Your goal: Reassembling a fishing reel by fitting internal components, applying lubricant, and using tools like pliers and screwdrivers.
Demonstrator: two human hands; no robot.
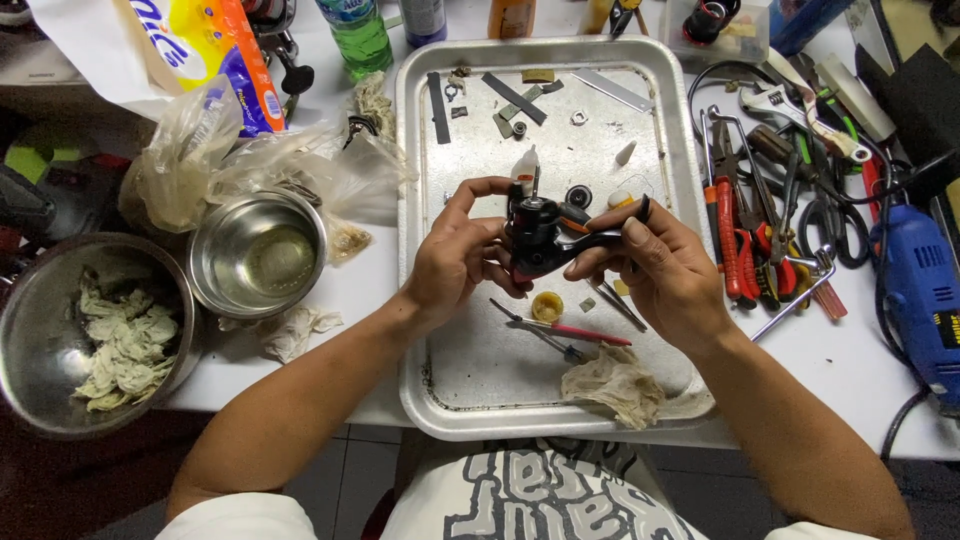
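Note:
Both my hands hold a small black mechanical part (541, 236) with red and orange trim above a metal tray (437, 330). My left hand (463, 251) grips its left side, thumb and fingers wrapped around it. My right hand (659, 262) supports its right side and pinches a thin black arm that sticks out of it. A small white piece (525, 166) pokes up at the top of the part. Under my hands lie a yellow cap (546, 306), a red-handled pick (570, 329) and a dirty rag (616, 384).
Small metal strips and washers (515, 98) are scattered at the tray's far end. Pliers, wrenches and scissors (765, 215) lie to the right, with a blue power tool (917, 285). Two steel bowls (257, 254) (40, 300) and plastic bags (230, 160) sit to the left, bottles (357, 35) behind.

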